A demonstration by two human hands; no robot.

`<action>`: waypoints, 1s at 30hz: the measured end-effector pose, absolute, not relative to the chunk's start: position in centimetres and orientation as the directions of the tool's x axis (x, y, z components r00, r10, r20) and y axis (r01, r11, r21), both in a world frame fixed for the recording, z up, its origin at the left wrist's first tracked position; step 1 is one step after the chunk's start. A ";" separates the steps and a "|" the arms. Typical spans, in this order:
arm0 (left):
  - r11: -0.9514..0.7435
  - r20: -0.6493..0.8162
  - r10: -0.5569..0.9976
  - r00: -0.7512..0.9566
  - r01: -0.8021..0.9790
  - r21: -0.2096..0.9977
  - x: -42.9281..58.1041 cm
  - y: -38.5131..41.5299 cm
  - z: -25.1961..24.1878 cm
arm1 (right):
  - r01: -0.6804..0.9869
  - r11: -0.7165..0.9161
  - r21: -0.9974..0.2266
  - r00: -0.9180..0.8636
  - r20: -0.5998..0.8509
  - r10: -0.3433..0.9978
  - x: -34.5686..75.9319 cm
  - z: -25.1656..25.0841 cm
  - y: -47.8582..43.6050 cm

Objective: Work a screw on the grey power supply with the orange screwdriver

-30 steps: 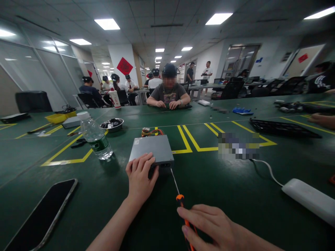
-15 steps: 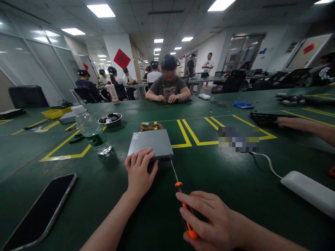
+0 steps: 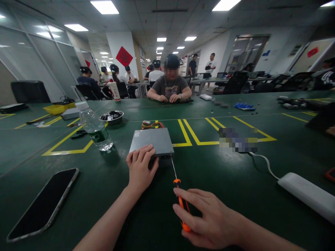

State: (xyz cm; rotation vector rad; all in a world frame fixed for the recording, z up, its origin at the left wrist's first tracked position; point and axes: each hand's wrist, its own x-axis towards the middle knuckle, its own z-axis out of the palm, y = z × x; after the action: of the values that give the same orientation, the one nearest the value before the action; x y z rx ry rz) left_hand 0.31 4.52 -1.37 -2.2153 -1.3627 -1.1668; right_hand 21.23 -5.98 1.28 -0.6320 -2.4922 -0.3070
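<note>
Grey metal box [image 3: 151, 137] sits just where it sat half a second ago, on the green bench [image 3: 110, 181] in front of the person, with its coloured cable bundle [image 3: 153, 125] showing behind the far edge. The left-hand grip [image 3: 141, 170] looks unchanged: its fingers spread over the near left part of the top and its thumb bends down by the near face, clasping that edge. What has changed is small and lies with the right-hand grip [image 3: 209, 216], whose fingertips close around the handle of an orange-and-black screwdriver [image 3: 181, 202]; the butt end has swung a little leftward, while the tip stays at the box's near right corner (what it meets there is too small to tell). To judge by that, the work remains at one spot, and no part has visibly come away. Over at the right edge of the view, a dark panel [image 3: 320, 120] now stands tilted beside another person's hand [image 3: 331, 130], probably the one that lay on the bench a second ago; that seems to matter little here, since the water bottle [image 3: 96, 130] and phone [image 3: 43, 204] lie undisturbed.
</note>
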 end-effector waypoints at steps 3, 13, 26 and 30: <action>-0.508 0.756 0.615 0.224 0.846 0.163 0.2 4.3 -1.3 | 0.510 0.851 0.123 -0.767 0.513 0.385 21.1 1.4 -6.3; -0.534 0.713 0.653 0.257 0.823 0.192 -0.2 3.7 -0.9 | 0.875 0.463 0.141 -0.434 0.653 0.621 16.4 0.2 -9.9; -0.550 0.702 0.659 0.271 0.810 0.204 -0.5 3.6 -0.9 | 0.897 0.198 -0.396 0.066 0.562 0.824 14.6 -0.4 -9.5; -0.553 0.701 0.659 0.273 0.808 0.204 -0.5 3.6 -0.9 | 0.906 0.259 -0.335 0.012 0.632 0.775 13.5 -0.7 -9.8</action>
State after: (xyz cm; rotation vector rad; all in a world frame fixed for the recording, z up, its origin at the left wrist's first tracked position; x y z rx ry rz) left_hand -0.51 3.62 -0.87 -2.3456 -1.3713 -1.1436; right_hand 13.46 -9.83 -0.69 -1.5403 -1.7826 -0.2217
